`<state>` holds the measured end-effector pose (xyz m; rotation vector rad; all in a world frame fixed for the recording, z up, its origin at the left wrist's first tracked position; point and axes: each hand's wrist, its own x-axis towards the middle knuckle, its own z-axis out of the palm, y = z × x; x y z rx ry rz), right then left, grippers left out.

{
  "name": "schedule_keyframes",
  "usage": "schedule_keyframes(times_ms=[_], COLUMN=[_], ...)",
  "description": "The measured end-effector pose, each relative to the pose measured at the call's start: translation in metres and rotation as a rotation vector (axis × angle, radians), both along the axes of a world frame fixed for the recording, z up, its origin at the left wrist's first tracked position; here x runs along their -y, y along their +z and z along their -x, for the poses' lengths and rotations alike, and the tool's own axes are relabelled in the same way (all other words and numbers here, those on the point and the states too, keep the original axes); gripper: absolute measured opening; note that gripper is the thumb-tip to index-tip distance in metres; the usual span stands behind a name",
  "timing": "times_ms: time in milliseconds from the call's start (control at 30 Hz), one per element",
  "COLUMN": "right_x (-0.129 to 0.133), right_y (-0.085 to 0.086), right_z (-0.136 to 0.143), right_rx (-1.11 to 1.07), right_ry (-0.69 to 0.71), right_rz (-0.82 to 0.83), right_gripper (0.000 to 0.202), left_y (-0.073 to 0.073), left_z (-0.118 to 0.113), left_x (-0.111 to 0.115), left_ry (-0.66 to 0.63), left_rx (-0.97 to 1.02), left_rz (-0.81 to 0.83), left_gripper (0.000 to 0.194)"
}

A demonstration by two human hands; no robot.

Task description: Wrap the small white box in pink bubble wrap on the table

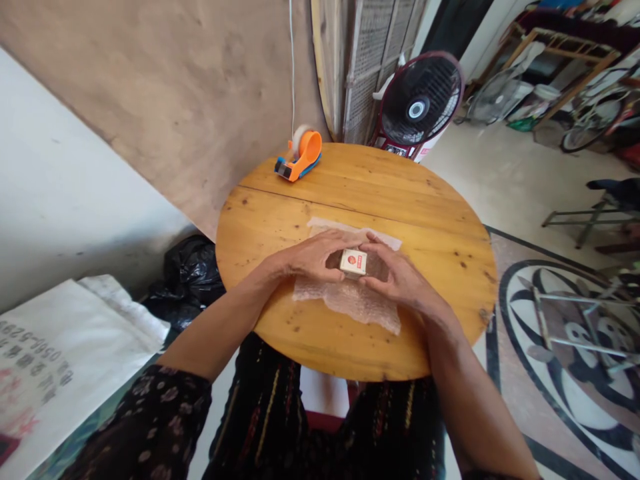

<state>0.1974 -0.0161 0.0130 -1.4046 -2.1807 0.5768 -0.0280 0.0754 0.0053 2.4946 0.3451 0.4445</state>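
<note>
A small whitish box (354, 262) with a red printed mark on its top sits over the middle of a sheet of bubble wrap (345, 303). My left hand (320, 253) curves round the box from the left, its thumb at the box's lower left corner. From the other side, my right hand (393, 270) closes in, with its thumb by the lower right corner and its fingers at the far edge. Both hands hold the box between them. The fingertips at the back are partly hidden. Beneath everything lies the round wooden table (440, 220).
An orange tape dispenser (303, 157) with a roll of tape stands at the table's far left edge. Behind the table is an electric fan (417, 100). A black plastic bag (187, 273) and a white printed sack (75, 347) are on the left, a metal-framed stand (575, 307) on the right.
</note>
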Motion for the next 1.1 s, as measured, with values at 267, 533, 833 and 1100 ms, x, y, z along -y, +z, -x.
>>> schedule_keyframes(times_ms=[267, 533, 833, 1100], right_x=[0.003, 0.012, 0.036, 0.043], right_y=[0.002, 0.024, 0.028, 0.012], right_z=[-0.009, -0.004, 0.025, 0.027], right_rx=[-0.054, -0.067, 0.168, 0.214], right_ry=[-0.047, 0.063, 0.175, 0.116], right_rz=[0.004, -0.072, -0.014, -0.232], right_gripper=[0.065, 0.064, 0.055, 0.013], left_y=[0.002, 0.004, 0.015, 0.012], left_z=[-0.002, -0.002, -0.001, 0.0], left_x=[0.003, 0.005, 0.01, 0.007], left_ry=[0.072, 0.068, 0.106, 0.103], left_rx=[0.073, 0.07, 0.008, -0.006], left_rz=[0.024, 0.031, 0.114, 0.116], left_gripper=[0.054, 0.05, 0.037, 0.04])
